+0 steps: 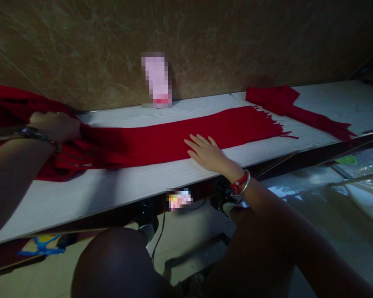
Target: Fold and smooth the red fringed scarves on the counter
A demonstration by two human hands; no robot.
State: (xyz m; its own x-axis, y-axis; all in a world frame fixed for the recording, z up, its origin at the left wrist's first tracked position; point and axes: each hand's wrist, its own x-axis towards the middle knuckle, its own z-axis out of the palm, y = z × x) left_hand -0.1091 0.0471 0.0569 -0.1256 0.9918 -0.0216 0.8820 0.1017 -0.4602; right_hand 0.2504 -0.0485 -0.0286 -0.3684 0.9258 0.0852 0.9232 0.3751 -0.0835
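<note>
Red fabric, most likely a scarf (161, 142), runs as a long flat band along a white board (152, 178) at the foot of a brown marbled wall (220, 45). To the person's left it gathers into a loose heap (6, 103); to the right it ends in a fringe (275, 124) of thin, twisted strands. Just beyond that end lies another red cloth (282, 101), folded over and fringed too; whether the two touch is hard to tell.

The left hand (54, 124) rests on the heap with its knuckles up and fingers curled out of sight, so I cannot tell whether it pinches the fabric. The right hand (207, 153) holds nothing: its fingers are spread, laid flat on the near edge of the band, with the palm reaching back over the bare board.

The fabric looks light, soft and limp, so it should crease and slide easily, and a flat palm ought to smooth it better than a tug. It seems hard to break, though the fringe could tangle or snag. The better hold is probably on the plain cloth at both long edges, a little inside the fringe, rather than by the strands.
</note>
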